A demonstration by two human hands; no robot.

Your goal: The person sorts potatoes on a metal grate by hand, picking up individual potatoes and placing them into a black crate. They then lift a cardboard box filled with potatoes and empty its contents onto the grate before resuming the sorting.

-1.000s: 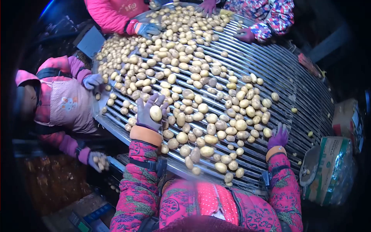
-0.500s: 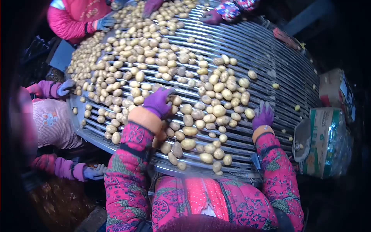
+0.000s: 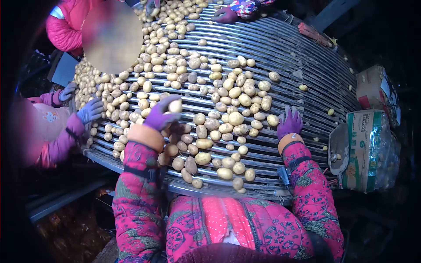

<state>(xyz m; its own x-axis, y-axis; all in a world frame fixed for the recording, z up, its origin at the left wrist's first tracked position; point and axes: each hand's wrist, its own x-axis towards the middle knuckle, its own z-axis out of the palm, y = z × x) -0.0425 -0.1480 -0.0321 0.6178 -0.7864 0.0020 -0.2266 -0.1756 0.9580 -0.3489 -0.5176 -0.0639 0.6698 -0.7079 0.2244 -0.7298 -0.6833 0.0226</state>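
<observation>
My left hand [image 3: 163,115], in a purple glove, grips a pale potato [image 3: 175,106] between thumb and fingers, just above other potatoes. My right hand [image 3: 290,122], in a purple glove, lies with fingers spread on the metal bars, beside a yellowish potato [image 3: 272,120]. Many potatoes [image 3: 236,118] lie between my hands and spread to the back left over the slatted metal rack [image 3: 263,48]. Some near the front edge look darker, such as one brownish potato [image 3: 190,165].
At the left, a co-worker's gloved hand [image 3: 90,110] reaches over the potatoes. Another person's purple glove [image 3: 225,15] rests on the far bars. On the right stand a scoop-like metal pan [image 3: 339,149], a green and tan carton [image 3: 360,151] and a brown box [image 3: 370,90].
My left hand has shifted left and now holds a potato. The left co-worker's lower hand has come up onto the rack. The whole view has shifted slightly.
</observation>
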